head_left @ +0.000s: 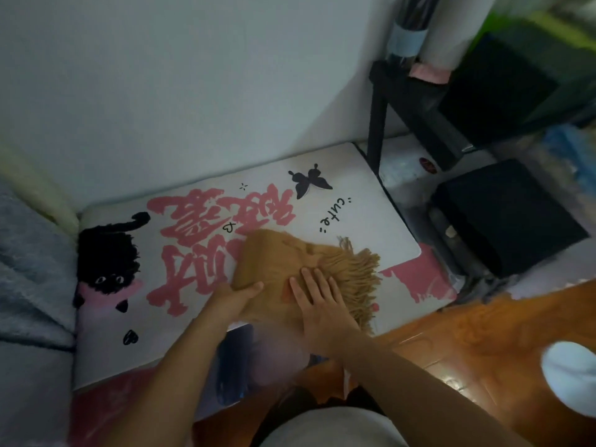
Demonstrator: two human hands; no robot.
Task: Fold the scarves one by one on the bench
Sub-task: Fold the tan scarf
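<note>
Scarf (283, 262) on bench (371, 204) — right hand (317, 301) flat on top, left hand (240, 296) gripping its edge.

— What's off to the left?

— A grey fuzzy blanket (29, 253), bunched against the wall (161, 75).

— And on the right?

— A black metal rack (416, 101) stands in the corner. A pale rolled tube (451, 27) leans above it, with a pink pad (429, 72) on the rack's top. Two black boxes: one (496, 91) on the rack, another (506, 217) lower down, near the floor.

— The floor?

— Orange wood floor (483, 343), glossy. A white sock (571, 372) shows at the right edge.
</note>
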